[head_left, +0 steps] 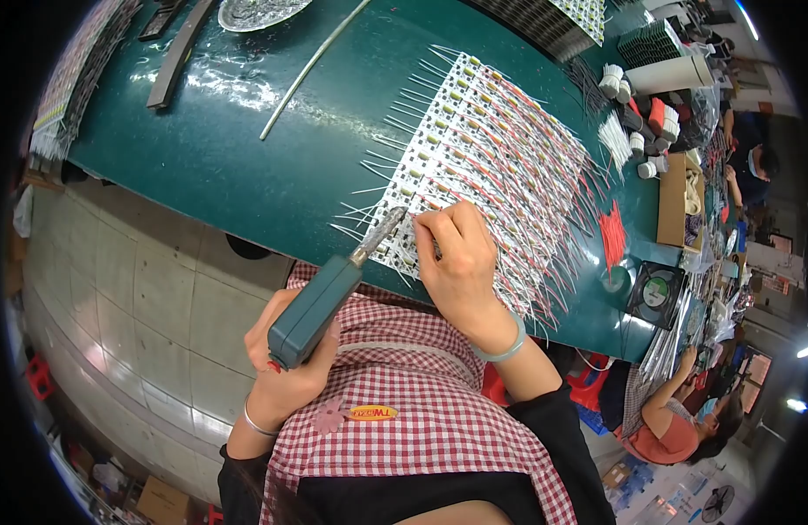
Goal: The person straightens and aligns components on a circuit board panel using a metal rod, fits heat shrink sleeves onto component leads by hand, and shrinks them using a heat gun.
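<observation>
In my left hand [290, 381] is a dark green soldering gun [315, 308], with my fingers wrapped round its body. Its metal tip reaches up and right to the near left part of a white circuit board panel [421, 150]. Close beside the tip, my right hand [461, 262] is over the panel, thumb and fingertips pinched together. What is between them is too small to make out. Rows of small parts line the panel, and many red and white wires [531, 175] fan out across its right side. Thin pale leads stick out from its left edge.
The green table [220, 166] bears a cable [312, 70], a dark bar [181, 57], a foil-like dish [259, 12] and stacked panels [80, 74]. To the right lie red wires [612, 234], a fan [656, 293] and a cardboard box [674, 201]. Co-workers sit farther right.
</observation>
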`<state>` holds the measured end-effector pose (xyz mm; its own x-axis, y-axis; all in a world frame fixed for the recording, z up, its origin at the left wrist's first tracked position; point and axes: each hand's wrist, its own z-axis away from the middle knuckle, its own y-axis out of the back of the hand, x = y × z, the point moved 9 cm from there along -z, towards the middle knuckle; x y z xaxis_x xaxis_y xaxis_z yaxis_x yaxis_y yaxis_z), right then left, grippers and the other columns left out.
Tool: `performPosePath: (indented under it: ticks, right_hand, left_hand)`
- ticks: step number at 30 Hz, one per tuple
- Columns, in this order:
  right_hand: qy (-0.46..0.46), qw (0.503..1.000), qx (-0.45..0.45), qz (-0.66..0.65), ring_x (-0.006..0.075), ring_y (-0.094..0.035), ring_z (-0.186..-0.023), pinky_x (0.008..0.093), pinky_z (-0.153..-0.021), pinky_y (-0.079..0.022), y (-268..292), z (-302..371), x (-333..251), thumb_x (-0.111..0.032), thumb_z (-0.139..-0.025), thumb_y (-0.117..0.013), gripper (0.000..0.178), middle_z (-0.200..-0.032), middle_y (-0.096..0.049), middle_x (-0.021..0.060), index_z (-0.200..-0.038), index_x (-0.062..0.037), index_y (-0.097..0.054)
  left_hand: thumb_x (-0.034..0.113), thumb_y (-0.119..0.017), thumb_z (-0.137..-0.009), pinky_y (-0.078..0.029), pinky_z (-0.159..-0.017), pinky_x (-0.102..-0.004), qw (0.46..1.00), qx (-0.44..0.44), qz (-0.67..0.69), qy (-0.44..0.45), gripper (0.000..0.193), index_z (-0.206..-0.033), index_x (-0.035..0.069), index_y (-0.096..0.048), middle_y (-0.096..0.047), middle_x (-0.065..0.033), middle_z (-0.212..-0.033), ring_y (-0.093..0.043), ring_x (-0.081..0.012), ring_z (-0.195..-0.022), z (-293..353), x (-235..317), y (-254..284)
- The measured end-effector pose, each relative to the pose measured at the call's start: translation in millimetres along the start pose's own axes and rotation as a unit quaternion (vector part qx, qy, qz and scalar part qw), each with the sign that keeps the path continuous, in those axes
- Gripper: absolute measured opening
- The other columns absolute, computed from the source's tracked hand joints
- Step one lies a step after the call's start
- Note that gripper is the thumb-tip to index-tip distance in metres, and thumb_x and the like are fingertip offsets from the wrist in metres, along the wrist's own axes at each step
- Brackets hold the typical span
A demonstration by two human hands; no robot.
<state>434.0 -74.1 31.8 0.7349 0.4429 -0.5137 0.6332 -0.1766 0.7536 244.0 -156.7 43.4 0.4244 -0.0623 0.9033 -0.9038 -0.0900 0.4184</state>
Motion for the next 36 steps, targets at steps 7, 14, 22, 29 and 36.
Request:
performPosePath:
  ticks: [7, 14, 22, 29, 36]
  right_hand:
    - [-0.003, 1.000, 0.002, 0.003, 0.0267, -0.057, -0.071, 0.0380, -0.062, -0.046, -0.6, -0.1, 1.7, 0.006, -0.076, -0.073, 0.017, -0.079, -0.054, 0.0094, -0.086, -0.0033, -0.064]
    - [0.004, 1.000, 0.002, -0.001, 0.0274, -0.057, -0.072, 0.0383, -0.063, -0.046, -1.9, -0.8, 1.0, 0.007, -0.074, -0.073, 0.018, -0.079, -0.054, 0.0096, -0.086, -0.0033, -0.064]
    - [0.000, 1.000, -0.009, 0.010, 0.0282, -0.057, -0.071, 0.0390, -0.063, -0.046, -2.0, -4.6, 2.2, 0.007, -0.074, -0.072, 0.017, -0.079, -0.054, 0.0101, -0.085, -0.0032, -0.064]
    - [0.000, 1.000, -0.019, 0.000, 0.0289, -0.056, -0.070, 0.0396, -0.061, -0.046, -0.8, -5.4, -0.4, 0.006, -0.074, -0.072, 0.016, -0.077, -0.053, 0.0106, -0.084, -0.0030, -0.064]
    - [-0.010, 0.999, -0.030, -0.013, 0.0297, -0.054, -0.073, 0.0393, -0.063, -0.047, -3.0, -3.8, -1.0, 0.007, -0.074, -0.067, 0.015, -0.078, -0.047, 0.0122, -0.079, -0.0013, -0.056]
  left_hand:
    - [-0.010, -0.071, -0.073, -0.054, -0.068, -0.0312, 1.000, 0.007, 0.022, 0.021, 0.019, -0.091, -0.004, -0.069, -0.067, -0.0148, -0.091, -0.067, -0.0235, -0.079, -2.5, -1.1, -0.9]
    - [-0.007, -0.072, -0.073, -0.052, -0.064, -0.0299, 1.000, -0.003, -0.008, 0.004, 0.017, -0.089, -0.004, -0.068, -0.066, -0.0129, -0.086, -0.067, -0.0219, -0.075, -3.1, 1.7, -1.1]
    - [-0.002, -0.075, -0.076, -0.053, -0.064, -0.0282, 0.993, 0.037, 0.052, 0.100, 0.020, -0.095, -0.005, -0.070, -0.071, -0.0126, -0.090, -0.068, -0.0183, -0.073, 9.2, -22.7, 11.0]
    - [0.001, -0.076, -0.077, -0.054, -0.067, -0.0284, 0.975, 0.079, 0.124, 0.169, 0.023, -0.099, -0.004, -0.070, -0.072, -0.0132, -0.093, -0.069, -0.0176, -0.076, 12.2, -39.3, 14.5]
    - [-0.002, -0.074, -0.074, -0.053, -0.067, -0.0304, 0.993, -0.005, 0.033, 0.109, 0.022, -0.095, -0.005, -0.069, -0.068, -0.0150, -0.092, -0.068, -0.0231, -0.077, -3.8, -20.9, 8.0]
